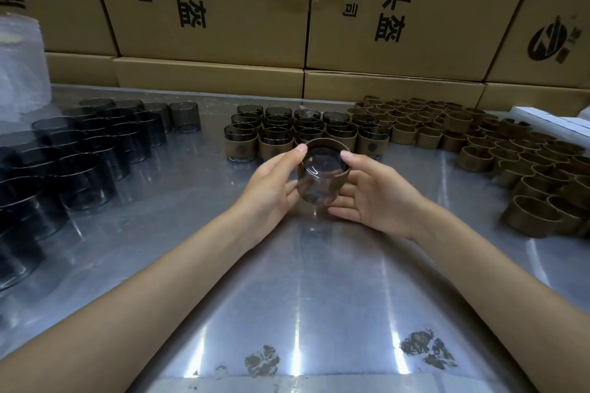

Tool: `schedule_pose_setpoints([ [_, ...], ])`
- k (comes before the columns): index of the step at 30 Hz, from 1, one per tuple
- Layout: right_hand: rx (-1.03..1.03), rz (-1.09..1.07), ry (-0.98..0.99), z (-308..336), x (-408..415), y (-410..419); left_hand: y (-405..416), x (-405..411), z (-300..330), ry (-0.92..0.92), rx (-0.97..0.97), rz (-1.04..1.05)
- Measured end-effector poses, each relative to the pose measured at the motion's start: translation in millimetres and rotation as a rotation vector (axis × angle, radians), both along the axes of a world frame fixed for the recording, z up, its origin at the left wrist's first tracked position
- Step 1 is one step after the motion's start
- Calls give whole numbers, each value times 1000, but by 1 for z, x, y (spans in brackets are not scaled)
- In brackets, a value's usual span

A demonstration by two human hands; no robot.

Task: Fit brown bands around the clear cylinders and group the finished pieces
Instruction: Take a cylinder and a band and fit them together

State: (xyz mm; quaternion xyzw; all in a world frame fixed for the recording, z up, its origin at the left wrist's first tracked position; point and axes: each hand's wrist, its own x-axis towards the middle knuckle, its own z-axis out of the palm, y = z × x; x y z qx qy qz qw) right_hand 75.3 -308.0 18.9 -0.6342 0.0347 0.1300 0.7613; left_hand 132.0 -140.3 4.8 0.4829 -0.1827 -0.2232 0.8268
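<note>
Brown paper band (pixel 325 145) ringing the far end of a smooth clear cylinder (pixel 314 185), held above a shiny metal table (pixel 319 297), left hand (pixel 271 188) and right hand (pixel 373 198) fingers curled round it, banded cylinders (pixel 303 134) grouped in rows behind, loose bands (pixel 479 143) right, bare cylinders (pixel 79 150) left, too many to count.

Table: shiny metal top (pixel 287 297); worn patches near the front
Back: stacked cardboard boxes (pixel 223 25) with black print
</note>
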Motion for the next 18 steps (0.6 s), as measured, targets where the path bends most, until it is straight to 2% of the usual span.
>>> schedule_pose_setpoints([
  [7,222,14,-84,-5,-1,-8,11,1,9,92,330,-204],
  [12,285,128,-155,-6,-4,-8,15,-3,11,74,210,-274],
  [18,258,203,-254,-3,-8,-8,14,-8,9,24,71,-395],
])
